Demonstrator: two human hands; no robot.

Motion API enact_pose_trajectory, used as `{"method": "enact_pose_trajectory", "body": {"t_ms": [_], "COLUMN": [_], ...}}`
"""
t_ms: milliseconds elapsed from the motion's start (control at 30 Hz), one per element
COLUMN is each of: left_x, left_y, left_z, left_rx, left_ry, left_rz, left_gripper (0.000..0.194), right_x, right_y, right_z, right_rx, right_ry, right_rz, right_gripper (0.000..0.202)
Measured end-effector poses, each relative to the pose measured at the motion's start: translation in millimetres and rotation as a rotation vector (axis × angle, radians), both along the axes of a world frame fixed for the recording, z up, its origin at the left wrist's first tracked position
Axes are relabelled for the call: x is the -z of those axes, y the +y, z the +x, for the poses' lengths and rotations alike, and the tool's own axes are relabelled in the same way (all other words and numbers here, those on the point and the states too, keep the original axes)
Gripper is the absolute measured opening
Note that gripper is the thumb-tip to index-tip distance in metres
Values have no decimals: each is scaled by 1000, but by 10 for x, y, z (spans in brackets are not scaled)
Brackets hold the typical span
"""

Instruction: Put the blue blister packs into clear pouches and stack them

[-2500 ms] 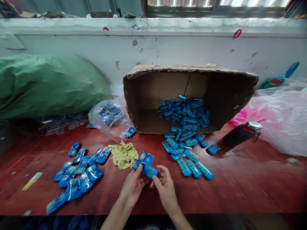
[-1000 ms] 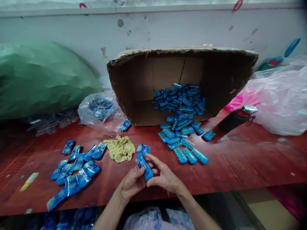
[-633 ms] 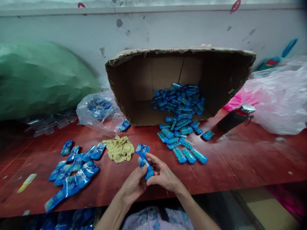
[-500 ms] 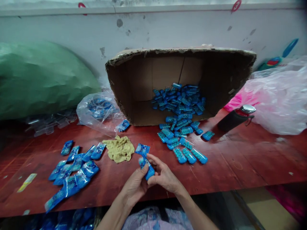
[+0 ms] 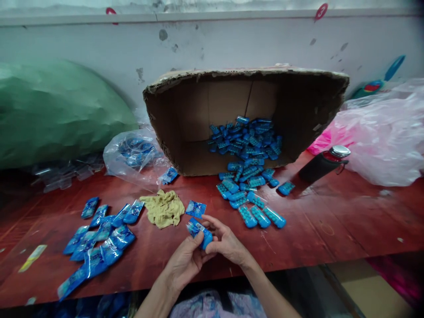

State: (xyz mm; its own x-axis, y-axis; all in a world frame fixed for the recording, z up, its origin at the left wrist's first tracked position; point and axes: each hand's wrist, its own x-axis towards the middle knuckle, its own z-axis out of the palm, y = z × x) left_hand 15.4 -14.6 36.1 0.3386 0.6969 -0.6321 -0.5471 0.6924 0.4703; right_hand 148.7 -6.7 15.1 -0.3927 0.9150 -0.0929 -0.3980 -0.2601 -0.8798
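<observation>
In front of me, near the table's front edge, a small blue container with a printed blue wrapper [image 5: 200, 233] is held between both hands. My left hand [image 5: 188, 257] is closed on it from the left, its thumb pressed on the wrapper. From the right, my right hand [image 5: 228, 244] grips the container's rounded blue end with thumb and fingers. Just beyond the fingertips lies a flat blue printed wrapper [image 5: 195, 209]. Several clear containers with blue ends and small blue balls [image 5: 261, 216] lie to the right. Wrapped blue containers [image 5: 104, 251] are gathered at the left.
A cardboard box [image 5: 194, 165] on its side spills containers onto the red table [image 5: 308, 234]. A crumpled yellowish cloth [image 5: 164, 210] lies left of my hands. A clear bag [image 5: 112, 154], green sack [image 5: 62, 115], black flask [image 5: 316, 167] and pinkish plastic bags [image 5: 384, 141] surround the box.
The held container has turned, its wrapper end swinging left and toward me. A gap now shows between it and the flat wrapper on the table. My view has shifted slightly.
</observation>
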Motion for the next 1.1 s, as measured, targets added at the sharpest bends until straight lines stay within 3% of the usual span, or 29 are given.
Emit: {"method": "enact_pose_trajectory", "body": {"t_ms": [200, 367, 533, 667, 867, 1100], "left_x": [5, -41, 1, 20, 13, -9], "left_y": [-24, -33, -33, -42, -56, 19], "left_z": [40, -14, -6, 52, 33, -59], "left_rx": [-13, 45, -27, -116, -66, -171], "left_ry": [108, 57, 71, 98, 259, 228], "left_rz": [-8, 0, -3, 37, 81, 196], "left_gripper": [16, 24, 22, 21, 24, 18], "right_x": [-19, 10, 57, 97, 144, 86], "right_y": [-30, -24, -16, -57, -99, -122], "right_z": [-33, -5, -43, -114, -117, -102], "right_rx": [19, 35, 56, 121, 299, 232], "right_ry": [63, 3, 3, -88, -204, -102], "right_rz": [17, -17, -10, 46, 79, 17], "right_gripper": [64, 63, 67, 65, 48, 52]}}
